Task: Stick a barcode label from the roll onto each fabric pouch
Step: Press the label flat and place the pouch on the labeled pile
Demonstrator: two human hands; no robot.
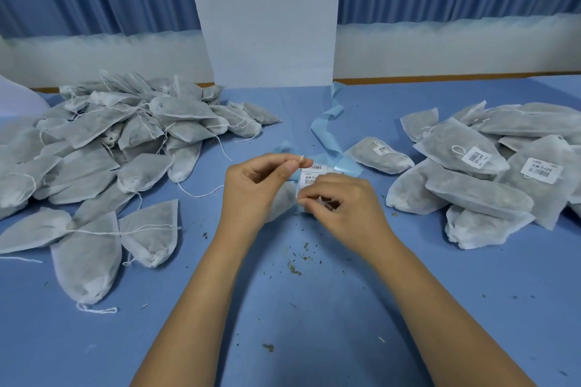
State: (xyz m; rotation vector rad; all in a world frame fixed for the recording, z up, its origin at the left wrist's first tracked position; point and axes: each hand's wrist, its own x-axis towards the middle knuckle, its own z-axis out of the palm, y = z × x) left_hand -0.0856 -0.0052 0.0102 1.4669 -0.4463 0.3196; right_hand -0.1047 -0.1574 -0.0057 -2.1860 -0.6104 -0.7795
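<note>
- While unlabelled pouches (103, 135) are heaped at the left of the frame with drawstrings trailing, a few more are spread at lower left on the blue table (314, 339).
- Left of centre, the left hand (261, 181) is closed in a pinch. Thumb and forefinger are pressed on a small white edge, judged to be the upper end of the label strip (309, 176).
- At centre, the label strip is held nearly upright in the frame. Its long axis runs from the left hand's pinch down to the right hand's, and its printed barcodes are turned toward the camera.
- Beneath it, one pouch (283, 203) is largely hidden by both hands. It lies just under and between them, nearer the left hand, and its long axis cannot be told.
- Just right of centre, the right hand (341, 203) is curled, with its fingertips nipped on the strip's lower edge, where a label is judged to be peeled free.
- Above centre, spent backing ribbon (327, 132) is trailed toward the wall.
- At right, labelled pouches (471, 160) are piled, well apart from the hands.
- Once a label is freed, it is judged to need only a short lowering onto the pouch directly below.
</note>
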